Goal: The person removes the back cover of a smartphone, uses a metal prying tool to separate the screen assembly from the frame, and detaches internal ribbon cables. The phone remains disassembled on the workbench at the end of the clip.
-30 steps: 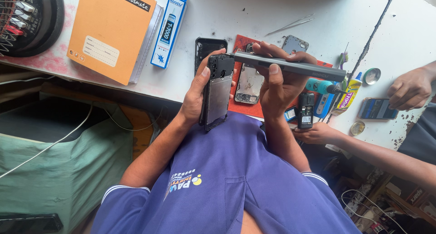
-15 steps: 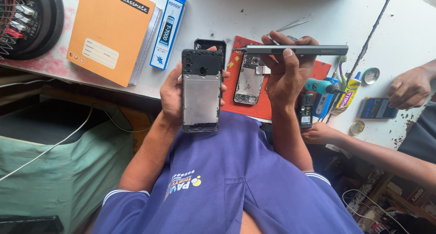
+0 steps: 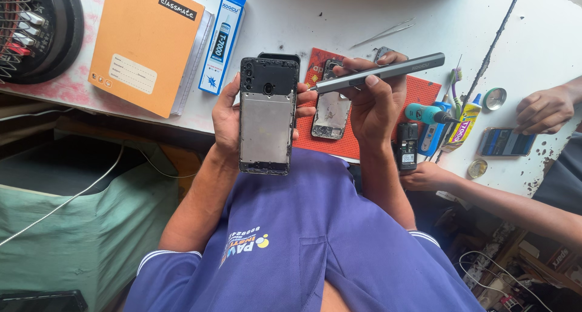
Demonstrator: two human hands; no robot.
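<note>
I see my left hand [image 3: 225, 115] wrapped around an opened phone [image 3: 267, 115], holding it upright with its bare metal inside facing me, above the near edge of the white tabletop [image 3: 315, 15]; my right hand [image 3: 376, 100] is closed around a grey pen-shaped screwdriver [image 3: 379, 73], which lies level, with its thin tip pointing at the phone's right side, just beside it; I cannot tell if the tip touches the phone. Under my right hand a red mat [image 3: 418, 94] lies at the near edge, with a second open phone body [image 3: 330, 115] on it. An orange notebook [image 3: 142, 45] and a blue and white glue box [image 3: 222, 38] lie toward the left side of the tabletop; a black round fan [image 3: 39, 27] sits at the left corner. Thin tweezers [image 3: 382, 32] lie further back. Another person's hand [image 3: 545, 109] rests at the right edge, near a small phone [image 3: 503, 142]; that person's other hand [image 3: 424, 175] is by a small black keypad phone [image 3: 407, 145] at the near edge.
</note>
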